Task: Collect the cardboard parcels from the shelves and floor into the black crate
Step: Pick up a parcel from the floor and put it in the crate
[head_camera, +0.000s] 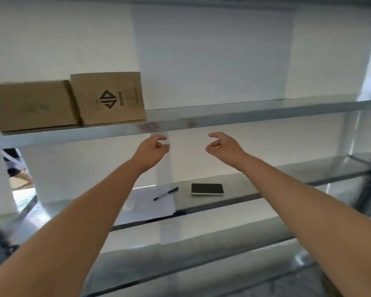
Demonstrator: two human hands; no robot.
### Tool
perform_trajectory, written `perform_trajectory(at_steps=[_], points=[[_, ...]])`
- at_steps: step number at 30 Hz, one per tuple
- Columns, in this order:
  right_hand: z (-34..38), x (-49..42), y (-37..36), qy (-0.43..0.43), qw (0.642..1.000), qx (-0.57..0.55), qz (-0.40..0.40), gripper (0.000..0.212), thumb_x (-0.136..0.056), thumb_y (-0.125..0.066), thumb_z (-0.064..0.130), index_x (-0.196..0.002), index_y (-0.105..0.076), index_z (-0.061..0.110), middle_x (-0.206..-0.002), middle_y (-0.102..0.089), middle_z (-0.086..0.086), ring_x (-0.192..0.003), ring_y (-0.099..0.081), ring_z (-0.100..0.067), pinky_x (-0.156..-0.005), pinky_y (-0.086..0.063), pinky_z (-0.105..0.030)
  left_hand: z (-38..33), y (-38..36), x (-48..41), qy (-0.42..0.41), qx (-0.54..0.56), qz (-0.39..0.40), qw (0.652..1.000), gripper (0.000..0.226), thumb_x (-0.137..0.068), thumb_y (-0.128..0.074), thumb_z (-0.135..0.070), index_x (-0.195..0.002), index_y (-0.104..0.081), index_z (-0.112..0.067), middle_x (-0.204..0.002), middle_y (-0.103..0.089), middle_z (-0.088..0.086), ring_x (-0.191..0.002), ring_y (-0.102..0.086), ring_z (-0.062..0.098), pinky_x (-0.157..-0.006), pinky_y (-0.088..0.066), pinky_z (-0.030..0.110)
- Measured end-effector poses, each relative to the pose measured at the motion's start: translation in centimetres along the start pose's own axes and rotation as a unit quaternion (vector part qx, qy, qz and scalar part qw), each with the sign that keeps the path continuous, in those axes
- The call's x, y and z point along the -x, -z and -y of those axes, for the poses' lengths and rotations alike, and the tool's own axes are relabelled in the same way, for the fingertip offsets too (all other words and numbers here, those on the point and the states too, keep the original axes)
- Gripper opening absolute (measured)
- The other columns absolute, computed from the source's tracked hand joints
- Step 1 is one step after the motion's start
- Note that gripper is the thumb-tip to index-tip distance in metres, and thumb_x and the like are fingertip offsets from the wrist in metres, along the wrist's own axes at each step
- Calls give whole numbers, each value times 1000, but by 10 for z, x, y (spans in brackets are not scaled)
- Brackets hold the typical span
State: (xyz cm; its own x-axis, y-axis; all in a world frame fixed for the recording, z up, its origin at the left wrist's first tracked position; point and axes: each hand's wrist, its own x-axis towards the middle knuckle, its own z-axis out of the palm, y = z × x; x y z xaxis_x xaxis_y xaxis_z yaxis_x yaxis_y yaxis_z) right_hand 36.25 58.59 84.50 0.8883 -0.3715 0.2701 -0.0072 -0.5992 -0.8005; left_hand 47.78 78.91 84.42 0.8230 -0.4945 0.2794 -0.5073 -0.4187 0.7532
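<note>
Bare forearms reach up toward the upper shelf's front beam (223,120). On the beam's left end sit two cardboard parcels: a plain box (30,106) with a faint green mark, then a logo box (108,97) printed with a black diamond, its small lettering unreadable. Just under the beam, the left hand (152,150) and right hand (222,146) hang loosely curled, holding nothing. The logo box lies up-left of the left hand, the nearer one. The black crate is out of view.

We're looking at two brown cardboard parcels side by side at the left end of the upper shelf (244,116). The left parcel (30,106) sits lower and plain, with a faint green mark. The right parcel (108,97) stands taller, right against it, black diamond logo facing us.
</note>
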Motion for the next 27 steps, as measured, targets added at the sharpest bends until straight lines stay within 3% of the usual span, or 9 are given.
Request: perform_trajectory(at_steps=[9,15,18,22,25,27], points=[[-138,96,189,-128,980,48,-148,42,-88,-54,16,-129,-50,19,-87,-58,5,-74,-54,-8,-60,-41,-11,-127,-213,-12,-83,37,143,986,35,-93,-53,-33,-125,-51,-20,-108,-66,8,-97,-62,24,-84,-45,31],[-196,144,282,-196,953,87,-213,42,-87,-55,16,-130,-51,15,-96,-62,-5,-82,-54,-11,-61,-40,-7,-203,-327,-17,-135,38,217,966,44,-92,-54,-35,-130,-49,-14,-118,-59,-1,-105,-55,18,-87,-40,26],[-224,164,319,-232,935,111,-247,43,-87,-55,13,-129,-53,12,-98,-63,-6,-92,-56,-16,-79,-40,-19,-236,-381,-21,-164,44,268,948,42,-91,-55,-34,-129,-50,-16,-118,-58,-3,-104,-54,16,-85,-38,25],[-258,191,365,-285,904,124,-292,37,-86,-55,10,-123,-57,10,-83,-57,2,-85,-53,-13,-71,-38,-17,-279,-450,-26,-210,81,327,918,33,-91,-56,-25,-123,-55,-17,-108,-59,-2,-95,-55,14,-75,-38,18],[-279,207,399,-327,876,145,-322,36,-86,-57,9,-121,-59,8,-90,-57,-1,-87,-52,-13,-77,-37,-18,-313,-497,-29,-238,104,371,892,33,-90,-59,-18,-122,-57,-11,-97,-59,-1,-92,-55,14,-78,-37,16],[-293,215,420,-353,858,149,-343,34,-86,-57,7,-119,-60,5,-84,-56,-1,-86,-52,-15,-72,-39,-19,-333,-527,-33,-244,105,409,873,34,-90,-59,-20,-123,-56,-12,-100,-59,-1,-95,-57,15,-80,-36,18]])
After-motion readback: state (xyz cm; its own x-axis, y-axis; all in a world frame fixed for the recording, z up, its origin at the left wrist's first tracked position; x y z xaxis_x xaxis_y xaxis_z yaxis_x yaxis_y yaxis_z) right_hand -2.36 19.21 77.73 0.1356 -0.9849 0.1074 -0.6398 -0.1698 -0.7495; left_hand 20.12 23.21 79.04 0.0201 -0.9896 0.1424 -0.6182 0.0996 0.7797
